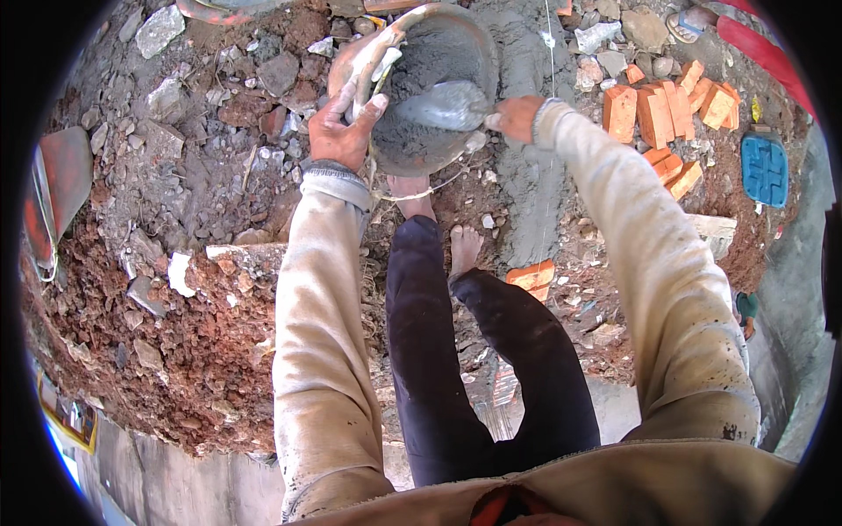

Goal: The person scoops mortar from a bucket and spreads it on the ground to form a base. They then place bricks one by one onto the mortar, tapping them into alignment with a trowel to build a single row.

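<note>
While the left hand (340, 131) grips a round grey basin (484, 39) by its rim, the right hand (516, 119) clasps a shiny grey trowel (447, 105) over wet mortar (431, 57), rectangular orange bricks (654, 114) lying farther right.

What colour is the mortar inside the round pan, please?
The mortar is grey; the head view shows it best.

"Which surface shines?"
"The trowel (445, 106): smooth metal, wet and glossy."
"The mortar (431, 60) under it?"
"Matt, grainy paste. The bowl (402, 159) looks dull, its rim crusted."
"And the bricks (653, 116), far right?"
"Rough, matt fired clay. The blue slab (765, 171) beyond looks like moulded plastic."
"The sleeves (323, 272)?"
"Wrinkled cloth, speckled. The trousers (423, 342) are smoother, matt cloth."
"Soil (193, 351), left?"
"Rough, crumbly."
</note>
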The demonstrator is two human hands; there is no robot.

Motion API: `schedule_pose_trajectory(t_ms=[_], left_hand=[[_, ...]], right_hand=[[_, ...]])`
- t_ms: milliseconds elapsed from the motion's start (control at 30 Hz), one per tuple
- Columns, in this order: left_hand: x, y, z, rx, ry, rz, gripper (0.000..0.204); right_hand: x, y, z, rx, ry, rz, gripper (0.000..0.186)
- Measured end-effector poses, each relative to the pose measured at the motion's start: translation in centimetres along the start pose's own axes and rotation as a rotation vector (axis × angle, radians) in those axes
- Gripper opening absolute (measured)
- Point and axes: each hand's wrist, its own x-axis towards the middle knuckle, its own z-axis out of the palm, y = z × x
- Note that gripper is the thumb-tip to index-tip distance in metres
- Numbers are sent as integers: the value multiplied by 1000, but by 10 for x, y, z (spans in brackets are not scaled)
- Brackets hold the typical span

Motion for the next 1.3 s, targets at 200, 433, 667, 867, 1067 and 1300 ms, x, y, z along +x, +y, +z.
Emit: schedule_pose_trajectory(t_ms=[200, 433, 667, 867, 1067, 1300], left_hand=[[-7, -13, -12, -194, 5, 3, 52], [4, -19, -10, -225, 109, -1, 53], [-3, -10, 4, -92, 150, 11, 52], [-2, -10, -6, -226, 136, -42, 51], [17, -13, -25, -88, 215, -95, 48], [57, -84, -125, 169, 217, -255, 51]], right_hand=[[-29, -3, -55, -120, 370, 210, 39], [6, -25, 23, 22, 256, 3, 34], [16, -74, 27, 267, 177, -145, 30], [-4, -70, 46, 485, 315, -249, 32], [-35, -55, 41, 566, 292, -173, 25], [-137, -17, 124, 778, 546, -198, 32]])
